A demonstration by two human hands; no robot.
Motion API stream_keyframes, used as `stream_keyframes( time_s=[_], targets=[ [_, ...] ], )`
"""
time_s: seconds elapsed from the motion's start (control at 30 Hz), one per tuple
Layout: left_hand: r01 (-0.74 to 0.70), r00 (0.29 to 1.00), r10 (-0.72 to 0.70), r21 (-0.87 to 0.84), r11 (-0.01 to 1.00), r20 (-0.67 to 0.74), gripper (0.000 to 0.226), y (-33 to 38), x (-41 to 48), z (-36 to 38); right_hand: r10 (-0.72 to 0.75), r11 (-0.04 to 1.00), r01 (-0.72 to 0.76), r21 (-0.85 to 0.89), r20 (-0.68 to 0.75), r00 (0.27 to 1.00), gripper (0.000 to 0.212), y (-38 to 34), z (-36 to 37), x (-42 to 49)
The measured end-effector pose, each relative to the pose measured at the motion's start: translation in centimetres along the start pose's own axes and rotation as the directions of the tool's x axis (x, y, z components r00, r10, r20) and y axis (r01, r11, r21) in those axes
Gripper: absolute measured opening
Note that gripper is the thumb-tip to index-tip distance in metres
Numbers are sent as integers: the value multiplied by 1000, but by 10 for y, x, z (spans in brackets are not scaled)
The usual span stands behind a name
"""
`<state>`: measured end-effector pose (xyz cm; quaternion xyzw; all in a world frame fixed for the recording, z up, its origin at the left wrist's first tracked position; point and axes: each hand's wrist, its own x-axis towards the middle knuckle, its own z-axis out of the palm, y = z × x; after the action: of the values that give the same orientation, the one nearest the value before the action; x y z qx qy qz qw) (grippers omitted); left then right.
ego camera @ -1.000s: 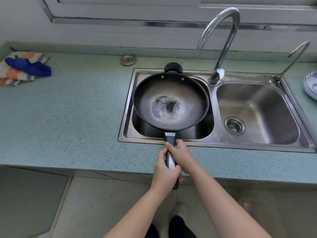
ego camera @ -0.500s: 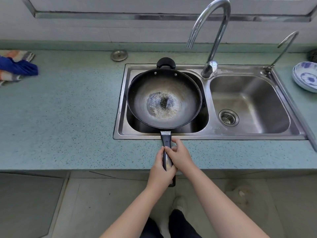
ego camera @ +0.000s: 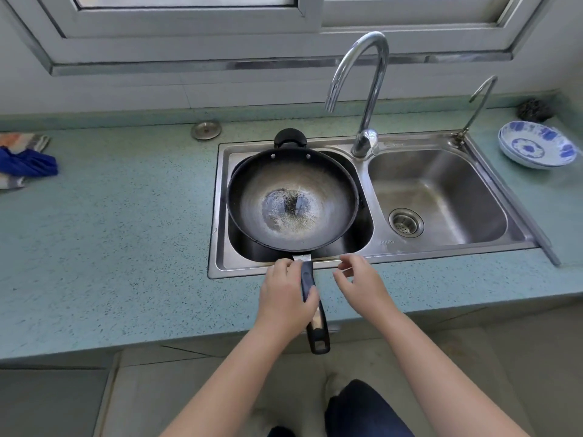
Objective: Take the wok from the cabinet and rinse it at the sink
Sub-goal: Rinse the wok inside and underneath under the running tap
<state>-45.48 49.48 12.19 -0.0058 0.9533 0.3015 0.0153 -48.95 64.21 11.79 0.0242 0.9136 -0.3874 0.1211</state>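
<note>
The black wok (ego camera: 291, 197) sits in the left basin of the steel double sink (ego camera: 372, 247), its worn pale centre facing up. Its long dark handle (ego camera: 312, 301) sticks out over the counter edge toward me. My left hand (ego camera: 288, 298) grips that handle near the sink's front rim. My right hand (ego camera: 362, 282) hovers just right of the handle with loosely curled fingers, holding nothing. The tall curved faucet (ego camera: 362, 89) rises between the basins, its spout above the wok's right rim. No water is running.
A green speckled counter (ego camera: 110, 231) surrounds the sink. A blue and striped cloth (ego camera: 22, 162) lies far left. Stacked blue-and-white dishes (ego camera: 536, 146) and a dark scrubber (ego camera: 534, 110) sit far right. A small second tap (ego camera: 476, 105) and a round metal cap (ego camera: 206, 130) stand behind.
My right hand has let go of the wok handle and moved off to the right. The left hand keeps its grip, and the wok has settled lower in the left basin.
</note>
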Motion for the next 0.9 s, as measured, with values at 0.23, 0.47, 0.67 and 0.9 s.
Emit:
stream_keyframes(
  time_s=[0.23, 0.47, 0.67, 0.9],
  targets=[
    [-103, 995, 104, 181, 978, 6, 51, 28, 48, 17, -154, 974, 131, -187, -113, 982, 35, 12, -51, 52],
    [-116, 991, 128, 277, 954, -25, 48, 71, 116, 32, -267, 900, 203, -385, -121, 956, 40, 24, -111, 141],
    [-116, 992, 128, 345, 931, -12, 45, 100, 169, 45, -359, 848, 290, -443, -79, 930, 48, 34, -133, 213],
    [-127, 966, 190, 323, 938, -174, 47, 115, 213, 45, -483, 773, 403, -490, -43, 875, 46, 33, -129, 274]
  ],
)
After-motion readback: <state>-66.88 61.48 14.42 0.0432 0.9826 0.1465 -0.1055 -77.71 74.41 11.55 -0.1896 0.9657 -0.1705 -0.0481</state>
